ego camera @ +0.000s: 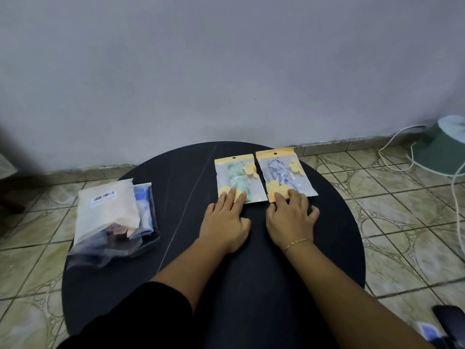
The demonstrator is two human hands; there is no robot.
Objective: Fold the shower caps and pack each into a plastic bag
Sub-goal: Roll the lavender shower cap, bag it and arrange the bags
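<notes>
Round and dark, the table (176, 248) stands on patterned floor tiles against a plain grey wall. Well to the left of both hands lies a pile of plastic packets (113, 220), a pale one with a barcode label on top and bluish and dark ones under it; these look like the stock not yet dealt with.

Next comes the left hand (226, 222), palm down, its straight fingers pressed flat on the near edge of a packed bag holding a green shower cap (237, 178). Just to the right, nearly touching that bag, lies a second bag holding a blue shower cap (280, 173), and the right hand (289, 217) rests on its near edge with fingers slightly spread and bent at the tips, touching rather than pinching. A thin bracelet (295, 243) circles that wrist.

Both bags lie beyond the fingertips, yellow headers pointing away. I judge the hands are pressing them flat and lining them up side by side as finished pieces.

At far right a pale fan base (450, 147) and white cable (392, 147) sit on the floor.
</notes>
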